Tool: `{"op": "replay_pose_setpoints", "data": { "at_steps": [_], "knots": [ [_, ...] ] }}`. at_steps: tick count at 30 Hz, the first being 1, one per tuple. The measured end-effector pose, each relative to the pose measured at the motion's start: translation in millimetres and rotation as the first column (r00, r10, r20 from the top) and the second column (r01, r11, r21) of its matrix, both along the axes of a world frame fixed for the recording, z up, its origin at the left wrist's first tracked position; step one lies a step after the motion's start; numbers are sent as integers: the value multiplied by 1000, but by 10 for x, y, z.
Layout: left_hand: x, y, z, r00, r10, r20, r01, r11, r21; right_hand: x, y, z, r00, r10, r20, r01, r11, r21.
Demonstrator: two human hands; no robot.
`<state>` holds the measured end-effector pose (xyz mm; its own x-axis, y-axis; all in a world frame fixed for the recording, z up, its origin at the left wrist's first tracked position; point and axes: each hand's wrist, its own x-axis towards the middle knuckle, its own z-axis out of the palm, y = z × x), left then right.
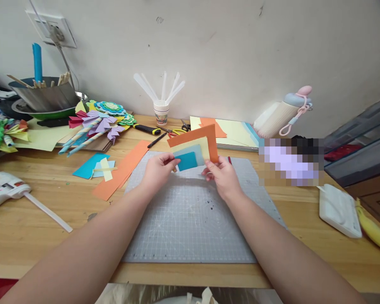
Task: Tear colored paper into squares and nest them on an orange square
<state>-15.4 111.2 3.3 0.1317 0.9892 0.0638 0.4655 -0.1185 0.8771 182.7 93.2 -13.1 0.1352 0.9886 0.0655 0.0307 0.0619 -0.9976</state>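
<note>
Both hands hold a small fan of coloured paper pieces above the grey cutting mat. The orange paper is the largest and lies at the back. In front of it come a cream piece, a pale blue piece and the smallest, a bright blue piece. My left hand pinches the stack's lower left corner between thumb and fingers. On the lower right edge, my right hand grips with its thumb in front. The papers are tilted, and the fingertips behind them are partly hidden.
Left of the mat lie orange strips and blue paper scraps. A glue gun rests farther left. Behind are a cutter, scissors, a paper cup and paper flowers. A bottle and banana are right.
</note>
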Motion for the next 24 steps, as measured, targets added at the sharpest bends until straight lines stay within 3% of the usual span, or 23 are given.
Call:
{"op": "replay_pose_setpoints", "data": {
  "at_steps": [5, 13, 15, 20, 22, 24],
  "knots": [
    [-172, 101, -23, 989, -46, -141, 47, 999, 9, 243, 125, -47, 989, 6, 147, -14, 999, 50],
    [-170, 103, -52, 961, -118, -250, 112, 993, -38, 198, 139, -136, 935, 109, 337, -133, 990, 47],
    [-176, 108, -67, 956, -122, -267, 116, 993, -36, 182, 117, -112, 925, 63, 375, -101, 992, 82],
    [-196, 133, -113, 950, -141, -280, 140, 990, -23, 142, -92, 57, 882, -203, 426, 81, 954, 289],
    [-201, 144, -130, 948, -151, -280, 152, 988, -20, 88, -193, 125, 864, -184, 468, 25, 945, 325],
    [-205, 154, -144, 946, -161, -281, 163, 987, -15, 3, -254, 167, 811, -83, 579, -125, 943, 310]
  ]
}}
